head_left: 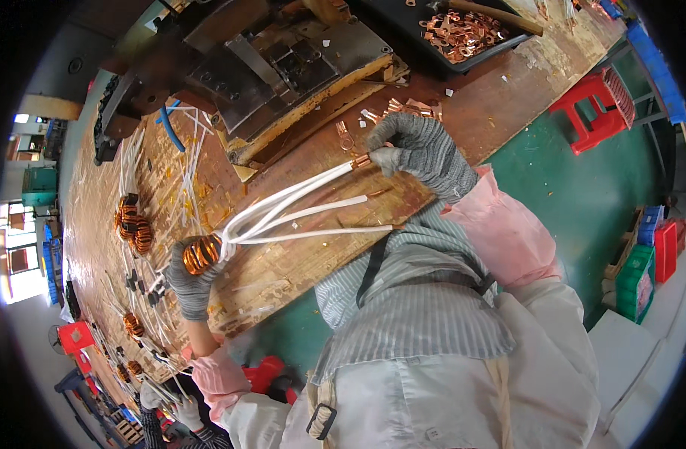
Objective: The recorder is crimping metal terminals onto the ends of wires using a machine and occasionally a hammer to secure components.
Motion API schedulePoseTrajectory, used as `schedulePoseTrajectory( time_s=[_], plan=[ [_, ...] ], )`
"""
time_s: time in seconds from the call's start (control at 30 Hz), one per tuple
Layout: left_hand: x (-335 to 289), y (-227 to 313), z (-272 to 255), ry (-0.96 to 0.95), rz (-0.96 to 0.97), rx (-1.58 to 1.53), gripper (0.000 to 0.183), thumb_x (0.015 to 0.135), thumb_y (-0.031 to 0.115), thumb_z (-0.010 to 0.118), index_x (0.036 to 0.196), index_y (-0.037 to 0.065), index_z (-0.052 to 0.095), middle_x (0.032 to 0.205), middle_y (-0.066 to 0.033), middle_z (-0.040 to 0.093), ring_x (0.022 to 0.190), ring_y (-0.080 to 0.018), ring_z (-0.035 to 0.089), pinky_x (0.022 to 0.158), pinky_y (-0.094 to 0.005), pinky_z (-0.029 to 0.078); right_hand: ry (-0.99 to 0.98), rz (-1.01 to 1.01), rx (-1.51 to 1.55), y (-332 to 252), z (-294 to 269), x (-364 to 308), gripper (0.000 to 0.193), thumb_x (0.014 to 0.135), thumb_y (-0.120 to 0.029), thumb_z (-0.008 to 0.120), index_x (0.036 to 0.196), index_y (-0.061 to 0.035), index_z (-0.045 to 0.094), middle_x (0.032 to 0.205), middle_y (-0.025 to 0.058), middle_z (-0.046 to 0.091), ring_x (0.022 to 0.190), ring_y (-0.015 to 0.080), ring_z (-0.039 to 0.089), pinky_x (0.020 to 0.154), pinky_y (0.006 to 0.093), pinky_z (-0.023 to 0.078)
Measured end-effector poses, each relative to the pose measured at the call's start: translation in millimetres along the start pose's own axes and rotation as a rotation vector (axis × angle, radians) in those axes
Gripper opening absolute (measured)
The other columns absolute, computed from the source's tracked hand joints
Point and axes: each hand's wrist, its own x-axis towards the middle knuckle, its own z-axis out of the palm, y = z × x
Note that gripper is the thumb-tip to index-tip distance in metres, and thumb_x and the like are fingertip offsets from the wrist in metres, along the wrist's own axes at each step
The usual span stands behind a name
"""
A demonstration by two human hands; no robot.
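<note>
Worn wood bench [272,283] below fingers [389,159]; L hand [189,290] grasping copper coil [201,255], R hand [429,153] pinching lead tips [361,161]; prob. terminating step, next needs steady alignment.

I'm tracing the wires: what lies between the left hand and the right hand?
In the head view, some white-sleeved wires run from the copper coil in the left hand to the copper piece pinched by the right hand.

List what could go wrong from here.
The lug pinched in the right hand might work loose from the wires; its fastening is too small to judge. A free lead could snag on the apron, since its tip appears close by. The coil might drop if the left hand loosens its grip.
</note>
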Motion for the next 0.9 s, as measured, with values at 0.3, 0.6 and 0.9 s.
schedulePoseTrajectory(
  time_s=[0.3, 0.6, 0.9],
  plan=[
    [3, 64, -60, 0.082, -0.073, -0.133, 0.059, 0.056, 0.021, 0.082, 0.101, 0.002, 0.049, 0.097, -0.0058, 0.057, 0.088, -0.0145, 0.055, 0.079, -0.0264, 0.045, -0.179, -0.122, -0.070, -60, 5, 50, 0.012, 0.077, -0.007, 0.062, 0.086, -0.0006, 0.058, 0.075, 0.0060, 0.058, 0.061, 0.0099, 0.057, 0.052, 0.0221, 0.048],
    [36, 67, -82, 0.054, -0.073, 0.265, 0.048, 0.065, 0.021, 0.077, 0.099, 0.002, 0.051, 0.087, -0.0047, 0.060, 0.076, -0.0107, 0.055, 0.069, -0.0242, 0.046, -0.203, -0.010, -0.198, -54, 13, 102, 0.017, 0.079, -0.014, 0.062, 0.090, -0.0012, 0.058, 0.080, 0.0062, 0.059, 0.069, 0.0120, 0.059, 0.057, 0.0214, 0.051],
    [39, 68, -80, 0.002, -0.101, 0.171, 0.049, 0.064, 0.019, 0.077, 0.101, 0.002, 0.050, 0.092, -0.0036, 0.059, 0.084, -0.0102, 0.053, 0.076, -0.0251, 0.043, -0.229, 0.117, -0.018, -59, 8, 113, 0.021, 0.081, -0.011, 0.059, 0.098, 0.0025, 0.057, 0.086, 0.0106, 0.061, 0.074, 0.0163, 0.061, 0.060, 0.0231, 0.054]
  ],
)
